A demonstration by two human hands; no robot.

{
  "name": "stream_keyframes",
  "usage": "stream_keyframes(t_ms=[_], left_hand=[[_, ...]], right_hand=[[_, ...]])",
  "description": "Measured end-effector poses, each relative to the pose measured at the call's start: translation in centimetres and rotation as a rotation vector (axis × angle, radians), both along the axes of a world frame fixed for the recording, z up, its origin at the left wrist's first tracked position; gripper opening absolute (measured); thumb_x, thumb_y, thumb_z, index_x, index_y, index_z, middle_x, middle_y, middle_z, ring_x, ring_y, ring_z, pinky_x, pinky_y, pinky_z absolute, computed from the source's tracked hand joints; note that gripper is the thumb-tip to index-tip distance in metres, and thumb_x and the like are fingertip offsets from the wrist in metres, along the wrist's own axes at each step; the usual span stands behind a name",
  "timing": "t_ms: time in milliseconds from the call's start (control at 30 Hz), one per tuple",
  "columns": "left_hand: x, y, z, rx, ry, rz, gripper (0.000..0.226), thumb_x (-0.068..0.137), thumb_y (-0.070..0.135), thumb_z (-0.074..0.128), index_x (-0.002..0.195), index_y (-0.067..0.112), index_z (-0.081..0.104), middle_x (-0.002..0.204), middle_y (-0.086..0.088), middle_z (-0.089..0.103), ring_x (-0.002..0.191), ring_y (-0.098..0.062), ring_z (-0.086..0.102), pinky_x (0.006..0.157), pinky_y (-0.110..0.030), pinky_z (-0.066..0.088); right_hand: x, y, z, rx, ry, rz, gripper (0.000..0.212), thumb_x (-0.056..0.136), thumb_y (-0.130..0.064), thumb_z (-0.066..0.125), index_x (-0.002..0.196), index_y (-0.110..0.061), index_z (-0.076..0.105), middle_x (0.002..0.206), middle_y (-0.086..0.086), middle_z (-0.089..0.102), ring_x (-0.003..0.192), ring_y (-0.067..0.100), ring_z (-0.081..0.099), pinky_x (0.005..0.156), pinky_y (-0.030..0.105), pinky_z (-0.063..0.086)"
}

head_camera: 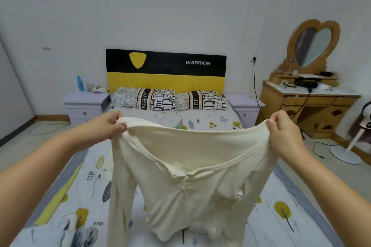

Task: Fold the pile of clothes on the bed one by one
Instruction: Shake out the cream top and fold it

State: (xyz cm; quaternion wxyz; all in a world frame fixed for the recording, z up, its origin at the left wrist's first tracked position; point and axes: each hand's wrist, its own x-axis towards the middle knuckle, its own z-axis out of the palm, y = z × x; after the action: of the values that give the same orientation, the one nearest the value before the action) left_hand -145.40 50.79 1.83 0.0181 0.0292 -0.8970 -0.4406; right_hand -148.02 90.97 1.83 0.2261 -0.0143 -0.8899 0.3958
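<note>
Bed (277, 224) fills the lower view, and the cream top (186, 176) hangs above it at 6 o'clock, spread wide and not yet folded. Left hand (104, 126) at 9 o'clock and right hand (285, 136) at 3 o'clock each pinch a shoulder. Next move, by judgement: lower it flat onto the bed.

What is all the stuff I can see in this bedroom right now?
top: 1, cream, held up over the bed by its shoulders
bed: 1, white leaf-print sheet, centre
folded cloth: 1, white and teal, on the bed near the pillows
pillows: 2, black, white and floral, at the headboard
headboard: 1, black and yellow, against the wall
nightstands: 2, lilac, either side of the bed
dresser: 1, wooden, right
mirror: 1, heart-shaped, on the dresser
fan: 1, white, far right, partly cut off
left hand: 1, grips one shoulder
right hand: 1, grips the other shoulder
</note>
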Motion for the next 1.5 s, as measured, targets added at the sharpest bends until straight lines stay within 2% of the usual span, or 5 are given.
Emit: stream_keyframes(t_ms=[300, 400, 633, 967, 1500], left_hand=[[2.9, 0.5, 1.3, 0.060, 0.124, 0.021, 0.039, 0.075, 0.039, 0.069, 0.074, 0.003, 0.056, 0.063, -0.005, 0.057, 0.059, -0.017, 0.049, 0.057, -0.028, 0.032], [4.2, 1.0, 4.0, 0.161, 0.073, -0.025, 0.061, 0.056, 0.053, 0.069, 0.078, -0.003, 0.060, 0.069, -0.015, 0.060, 0.065, -0.022, 0.053, 0.062, -0.032, 0.037], [3.2, 1.9, 5.0, 0.212, 0.109, 0.014, 0.053, 0.054, 0.040, 0.080, 0.075, -0.005, 0.060, 0.069, -0.018, 0.059, 0.060, -0.023, 0.052, 0.060, -0.032, 0.037], [-2.7, 2.4, -17.7, -0.133, -0.059, 0.109, 0.046, 0.087, 0.017, 0.061, 0.051, 0.020, 0.034, 0.050, 0.006, 0.034, 0.051, -0.011, 0.033, 0.052, -0.031, 0.024], [-17.2, 1.0, -41.4, -0.270, -0.173, 0.333, 0.023, 0.089, 0.024, 0.056, 0.069, 0.012, 0.058, 0.063, 0.004, 0.055, 0.064, -0.018, 0.051, 0.051, -0.026, 0.031]], right_hand=[[5.0, 1.1, 4.2, 0.415, -0.572, 0.434, 0.050, 0.066, -0.033, 0.080, 0.100, -0.040, 0.045, 0.099, -0.014, 0.056, 0.084, 0.004, 0.057, 0.062, 0.016, 0.047], [6.0, 1.5, 6.4, 0.579, -0.410, 0.389, 0.029, 0.076, -0.020, 0.072, 0.082, -0.045, 0.060, 0.087, -0.018, 0.065, 0.080, -0.003, 0.058, 0.064, 0.020, 0.047], [4.4, 1.7, 7.8, 0.140, -0.269, 0.403, 0.036, 0.080, -0.007, 0.068, 0.078, -0.043, 0.071, 0.076, -0.014, 0.072, 0.070, 0.001, 0.066, 0.064, 0.032, 0.055], [-3.0, -1.0, -15.7, 0.145, -0.670, 0.280, 0.030, 0.076, 0.003, 0.065, 0.091, -0.023, 0.062, 0.078, -0.009, 0.056, 0.076, 0.010, 0.053, 0.061, 0.017, 0.038], [-19.1, -5.2, -41.2, 0.166, -0.674, 0.114, 0.025, 0.086, -0.004, 0.052, 0.108, -0.010, 0.061, 0.103, 0.013, 0.064, 0.094, 0.028, 0.058, 0.075, 0.031, 0.044]])
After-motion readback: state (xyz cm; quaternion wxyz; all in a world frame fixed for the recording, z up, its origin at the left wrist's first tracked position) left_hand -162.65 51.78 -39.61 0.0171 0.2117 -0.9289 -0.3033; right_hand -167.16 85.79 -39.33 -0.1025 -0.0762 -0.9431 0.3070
